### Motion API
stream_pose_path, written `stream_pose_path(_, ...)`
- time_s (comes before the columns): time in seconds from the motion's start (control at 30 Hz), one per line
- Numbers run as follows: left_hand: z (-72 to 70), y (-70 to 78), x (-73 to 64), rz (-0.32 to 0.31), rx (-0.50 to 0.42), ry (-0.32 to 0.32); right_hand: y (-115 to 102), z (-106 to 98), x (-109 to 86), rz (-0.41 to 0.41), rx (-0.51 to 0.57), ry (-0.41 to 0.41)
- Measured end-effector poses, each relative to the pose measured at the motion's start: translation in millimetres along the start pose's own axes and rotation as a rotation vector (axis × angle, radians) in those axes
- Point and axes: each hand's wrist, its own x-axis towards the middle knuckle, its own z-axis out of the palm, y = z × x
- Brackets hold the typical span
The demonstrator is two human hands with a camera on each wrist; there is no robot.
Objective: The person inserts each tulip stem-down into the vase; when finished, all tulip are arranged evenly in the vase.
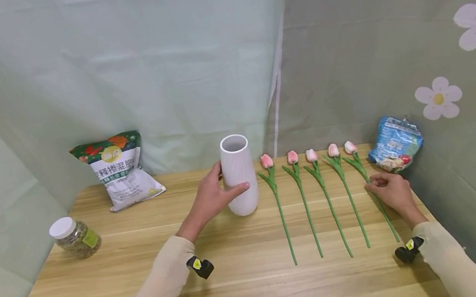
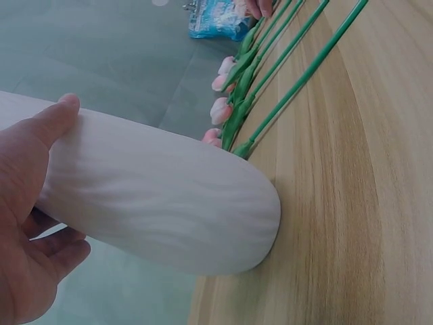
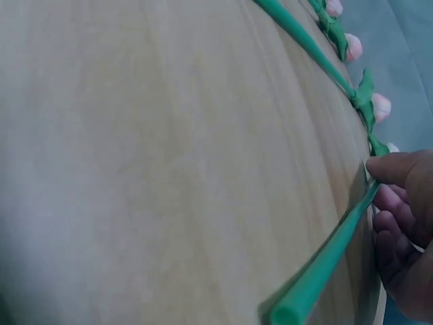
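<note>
Now | left grip [image 1: 211, 199]: rippled cylindrical vase [image 1: 239, 169] | right grip [image 1: 394, 191]: slender stem [image 3: 330, 256]

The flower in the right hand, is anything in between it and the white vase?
Yes: the other four flowers lie side by side on the table between this flower and the vase. They lie low, so lifting it over them would probably work. Nothing visible covers the vase's top.

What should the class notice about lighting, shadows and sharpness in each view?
Head view: soft, even light, the white, rippled, cylindrical vase fairly crisp; left wrist: gentle shading along the vase's ripples; right wrist: blurry grain on the light wood tabletop, a shadow beside the green, slender tulip stem.
</note>
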Motion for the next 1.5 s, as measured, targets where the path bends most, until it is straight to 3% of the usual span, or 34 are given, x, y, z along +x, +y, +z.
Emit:
stream_pose_path(0.3, 1.0, 1.6, 1.1, -0.01, -0.012, -0.01, -5, -4, 1.7, 0.078, 0.0, -0.019)
stream_pose_path(0.63, 3.6, 0.8, 0.9, -0.005, -0.021, -0.009, -4, -11, 0.2, 0.106, -0.034, -0.087)
stream_pose_path(0.93, 1.7, 1.8, 0.6, -0.013, -0.01, -0.011, -15, -21, -4.8, 0.108, 0.007, 0.014)
stream_pose_path(1.23, 0.2, 1.0, 1.0, -0.006, 0.005, -0.001, -34, -41, -9.0, 0.055, 0.027, 0.067)
stream_pose_path(1.5, 0.4, 0.4, 0.4, -0.001, 0.012, 0.004, -60, -57, -9.9, 0.027, 0.177, 0.082)
